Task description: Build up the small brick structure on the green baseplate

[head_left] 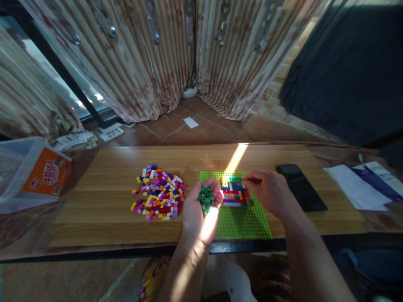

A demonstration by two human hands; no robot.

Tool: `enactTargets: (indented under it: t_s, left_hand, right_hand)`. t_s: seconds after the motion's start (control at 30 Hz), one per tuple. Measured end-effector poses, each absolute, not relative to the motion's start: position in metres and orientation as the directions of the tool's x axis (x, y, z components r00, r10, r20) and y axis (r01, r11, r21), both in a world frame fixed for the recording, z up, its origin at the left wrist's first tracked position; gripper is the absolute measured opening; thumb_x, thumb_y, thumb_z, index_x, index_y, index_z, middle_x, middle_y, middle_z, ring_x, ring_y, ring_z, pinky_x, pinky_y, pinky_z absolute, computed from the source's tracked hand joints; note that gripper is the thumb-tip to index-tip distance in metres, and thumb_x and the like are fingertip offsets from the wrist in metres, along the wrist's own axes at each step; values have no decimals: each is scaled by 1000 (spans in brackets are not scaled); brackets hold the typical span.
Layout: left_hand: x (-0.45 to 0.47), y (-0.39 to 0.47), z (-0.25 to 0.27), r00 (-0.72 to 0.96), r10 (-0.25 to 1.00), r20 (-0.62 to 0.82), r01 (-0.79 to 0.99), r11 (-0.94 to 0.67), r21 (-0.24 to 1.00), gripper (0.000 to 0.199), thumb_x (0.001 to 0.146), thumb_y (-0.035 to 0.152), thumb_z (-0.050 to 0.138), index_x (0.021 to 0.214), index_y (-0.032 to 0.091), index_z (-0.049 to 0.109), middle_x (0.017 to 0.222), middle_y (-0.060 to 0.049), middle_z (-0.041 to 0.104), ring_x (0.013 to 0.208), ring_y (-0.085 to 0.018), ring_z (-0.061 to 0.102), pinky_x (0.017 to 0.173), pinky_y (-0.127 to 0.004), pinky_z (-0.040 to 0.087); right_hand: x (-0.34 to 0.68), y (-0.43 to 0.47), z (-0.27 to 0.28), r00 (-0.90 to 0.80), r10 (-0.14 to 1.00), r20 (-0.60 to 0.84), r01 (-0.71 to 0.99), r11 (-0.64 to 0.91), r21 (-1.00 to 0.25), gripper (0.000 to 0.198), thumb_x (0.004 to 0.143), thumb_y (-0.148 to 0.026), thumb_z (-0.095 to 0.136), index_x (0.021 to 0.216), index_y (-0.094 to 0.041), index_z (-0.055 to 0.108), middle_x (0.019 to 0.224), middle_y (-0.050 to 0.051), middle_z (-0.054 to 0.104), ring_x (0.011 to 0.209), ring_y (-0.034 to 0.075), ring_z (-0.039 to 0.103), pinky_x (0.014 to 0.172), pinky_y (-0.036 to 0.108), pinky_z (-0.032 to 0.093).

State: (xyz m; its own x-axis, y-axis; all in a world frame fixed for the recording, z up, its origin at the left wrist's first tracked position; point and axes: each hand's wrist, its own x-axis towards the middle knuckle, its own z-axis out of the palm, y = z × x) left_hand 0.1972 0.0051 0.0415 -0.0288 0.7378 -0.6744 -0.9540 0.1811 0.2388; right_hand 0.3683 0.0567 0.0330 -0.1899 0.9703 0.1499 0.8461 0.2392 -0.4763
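Palm up and cupped, my left hand [201, 209] holds a small heap of dark green toy bricks [206, 199] over the left part of a bright green baseplate [242, 224]. Multicoloured bricks [234, 196] form a block on the upper part of that plate, with red, blue, white and yellow pieces and some green along its far edge. My right hand [267, 188] is at the block's far right corner, thumb and fingertips pinched together. Whatever sits between those fingertips is too small to make out. Part of the plate is hidden behind my left hand.
Loose mixed bricks [160, 193] lie in a pile on the wooden table [103, 201], left of the baseplate. A black phone or tablet [300, 186] rests to the right. Beyond the table's left end stands a clear plastic box [19, 167]; papers [359, 188] lie off its right end.
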Motion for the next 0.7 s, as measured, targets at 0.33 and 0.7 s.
enactTargets:
  t_s: [0.33,0.7]
  left_hand:
    - [196,5,41,-2,760,-650,-958,184,218,25,86,21,48,77,5,64,79,-14,63,67,-13,59,60,-23,52]
    - [197,5,40,-7,756,-655,-956,187,226,25,86,22,48,76,5,65,79,-14,63,67,-13,59,60,-24,51]
  right_hand:
    - [366,57,30,-218,964,153,860,264,-437,17,78,-24,58,79,-19,74,78,5,74,70,20,68,66,31,48]
    - [366,59,25,-146,972,183,863,216,-458,12,77,-26,61,77,-19,70,74,5,73,64,18,66,61,30,47]
